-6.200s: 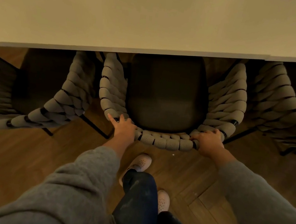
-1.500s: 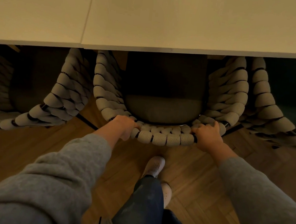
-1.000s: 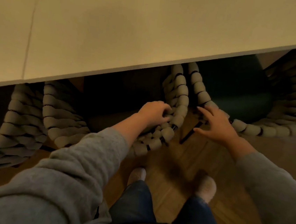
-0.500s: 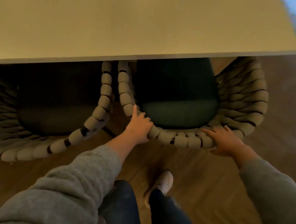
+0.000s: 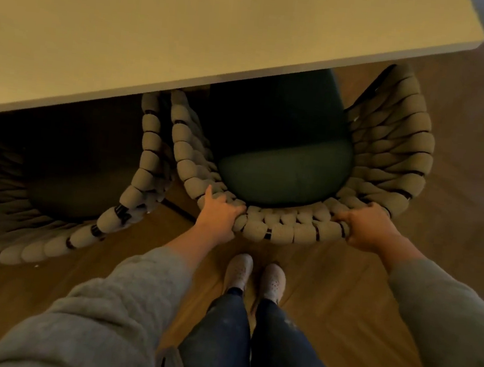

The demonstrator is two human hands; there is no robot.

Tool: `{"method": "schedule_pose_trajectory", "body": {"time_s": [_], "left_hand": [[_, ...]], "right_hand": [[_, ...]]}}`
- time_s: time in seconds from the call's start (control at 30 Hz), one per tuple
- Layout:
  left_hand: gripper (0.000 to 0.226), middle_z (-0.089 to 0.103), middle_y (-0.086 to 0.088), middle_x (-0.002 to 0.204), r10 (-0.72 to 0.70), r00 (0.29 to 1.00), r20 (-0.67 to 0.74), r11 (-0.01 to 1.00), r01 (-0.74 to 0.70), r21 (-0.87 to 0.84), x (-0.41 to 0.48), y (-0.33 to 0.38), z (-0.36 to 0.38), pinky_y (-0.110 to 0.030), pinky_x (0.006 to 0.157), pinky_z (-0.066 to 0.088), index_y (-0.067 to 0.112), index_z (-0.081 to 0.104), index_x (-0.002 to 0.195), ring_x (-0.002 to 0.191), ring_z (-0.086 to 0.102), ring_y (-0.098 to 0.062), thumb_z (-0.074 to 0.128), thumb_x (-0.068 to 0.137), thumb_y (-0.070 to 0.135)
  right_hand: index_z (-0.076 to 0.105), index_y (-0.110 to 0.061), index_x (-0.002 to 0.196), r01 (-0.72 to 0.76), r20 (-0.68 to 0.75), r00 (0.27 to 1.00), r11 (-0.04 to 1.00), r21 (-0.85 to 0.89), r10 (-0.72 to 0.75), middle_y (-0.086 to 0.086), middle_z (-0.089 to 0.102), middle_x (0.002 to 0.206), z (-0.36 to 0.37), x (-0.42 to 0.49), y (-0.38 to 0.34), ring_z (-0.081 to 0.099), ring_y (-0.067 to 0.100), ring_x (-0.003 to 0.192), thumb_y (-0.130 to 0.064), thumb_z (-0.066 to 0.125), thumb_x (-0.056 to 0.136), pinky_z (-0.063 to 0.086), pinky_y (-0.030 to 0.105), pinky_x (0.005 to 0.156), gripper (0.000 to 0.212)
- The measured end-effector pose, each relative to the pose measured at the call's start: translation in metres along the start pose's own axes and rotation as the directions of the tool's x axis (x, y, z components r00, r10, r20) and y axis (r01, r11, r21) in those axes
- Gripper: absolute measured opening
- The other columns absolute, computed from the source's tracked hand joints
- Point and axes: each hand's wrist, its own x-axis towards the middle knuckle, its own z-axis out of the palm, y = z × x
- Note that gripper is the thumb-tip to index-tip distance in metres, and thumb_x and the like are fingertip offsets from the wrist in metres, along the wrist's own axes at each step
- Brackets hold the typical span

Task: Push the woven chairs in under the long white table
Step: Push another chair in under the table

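At the surface's corner: the end woven chair (image 5: 387, 156) stands only partly under the white surface (image 5: 191, 28).
Hands: left hand (image 5: 219, 215) and right hand (image 5: 364, 226) each grip its back rim.
Risk: a skewed push could jam it against the neighbouring chair (image 5: 145, 155), just beside.

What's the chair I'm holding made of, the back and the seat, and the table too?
The woven chair back: thick matte beige rope, wrapped over a dark frame showing between loops. The seat cushion: dark green fabric, soft matte look. The table: smooth matte white top, perhaps laminate or painted board.
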Motion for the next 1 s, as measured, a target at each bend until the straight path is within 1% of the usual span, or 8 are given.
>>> {"method": "schedule_pose_trajectory", "body": {"time_s": [0.1,0.2,0.4,0.6,0.67,0.77,0.9,1.0], "left_hand": [[0.054,0.06,0.003,0.122,0.013,1.0,0.001,1.0,-0.013,-0.02,-0.008,0.013,0.007,-0.064,0.114,0.001,0.032,0.046,0.138,0.129,0.041,-0.025,0.061,0.086,0.032],[0.051,0.061,0.005,0.121,0.01,1.0,-0.014,0.998,-0.011,-0.059,-0.011,0.023,0.011,-0.064,0.113,-0.004,0.032,0.049,0.135,0.129,0.042,-0.023,0.061,0.086,0.033],[0.051,0.06,0.005,0.118,-0.016,1.0,-0.019,0.999,0.015,-0.046,-0.019,0.045,0.006,-0.065,0.111,-0.011,0.033,0.051,0.133,0.128,0.042,-0.023,0.062,0.084,0.031],[0.058,0.056,0.006,0.127,-0.049,0.999,0.014,0.999,0.049,0.002,-0.017,0.055,-0.004,-0.066,0.11,-0.011,0.04,0.041,0.141,0.132,0.038,-0.022,0.061,0.087,0.031],[0.059,0.053,0.006,0.133,-0.068,0.997,0.019,0.997,0.068,0.025,-0.014,0.055,-0.01,-0.067,0.112,-0.009,0.042,0.037,0.143,0.136,0.034,-0.023,0.059,0.089,0.033],[0.057,0.041,0.004,0.147,-0.109,0.993,0.035,0.991,0.105,0.088,-0.006,0.05,-0.021,-0.069,0.111,-0.007,0.043,0.035,0.144,0.143,0.024,-0.026,0.057,0.092,0.034],[0.061,0.026,0.0,0.157,-0.19,0.98,0.059,0.974,0.181,0.134,0.006,0.041,-0.036,-0.071,0.11,-0.005,0.046,0.034,0.145,0.149,0.005,-0.031,0.06,0.092,0.031],[0.065,0.03,0.0,0.156,-0.217,0.974,0.065,0.968,0.206,0.14,0.013,0.037,-0.042,-0.072,0.109,-0.007,0.047,0.034,0.145,0.149,0.002,-0.033,0.063,0.089,0.029]], "right_hand": [[0.054,-0.048,0.121,0.004,-0.024,1.0,1.0,-0.003,-0.004,-0.016,0.062,0.105,0.015,-0.013,0.004,0.055,0.01,0.096,-0.034,0.052,0.089,0.035,0.032,0.091,0.035],[0.056,-0.047,0.119,0.022,-0.024,0.999,1.0,0.005,-0.022,-0.017,0.06,0.096,0.022,-0.019,0.011,0.053,0.009,0.09,-0.033,0.052,0.087,0.036,0.032,0.09,0.034],[0.058,-0.044,0.114,0.039,-0.022,0.999,0.998,0.054,-0.038,-0.019,0.051,0.084,0.036,-0.033,0.023,0.048,0.007,0.08,-0.032,0.053,0.087,0.033,0.029,0.082,0.03],[0.058,-0.042,0.106,0.096,-0.05,0.994,0.994,0.045,-0.094,-0.017,0.052,0.083,0.04,-0.033,0.035,0.048,0.008,0.079,-0.028,0.055,0.088,0.031,0.03,0.079,0.024],[0.057,-0.042,0.105,0.11,-0.051,0.993,0.993,0.034,-0.109,-0.016,0.054,0.084,0.036,-0.029,0.035,0.05,0.009,0.08,-0.028,0.055,0.087,0.035,0.032,0.082,0.023],[0.057,-0.041,0.103,0.115,-0.06,0.992,0.993,0.037,-0.113,-0.014,0.056,0.084,0.031,-0.022,0.034,0.052,0.011,0.082,-0.028,0.055,0.086,0.038,0.036,0.088,0.022],[0.057,-0.04,0.107,0.115,-0.055,0.992,0.993,0.042,-0.112,-0.012,0.06,0.088,0.019,-0.011,0.029,0.056,0.014,0.088,-0.029,0.057,0.088,0.038,0.042,0.095,0.023],[0.054,-0.039,0.114,0.115,-0.036,0.993,0.993,0.01,-0.114,-0.009,0.062,0.097,0.01,-0.004,0.027,0.057,0.016,0.096,-0.03,0.057,0.09,0.036,0.043,0.097,0.025]]}}
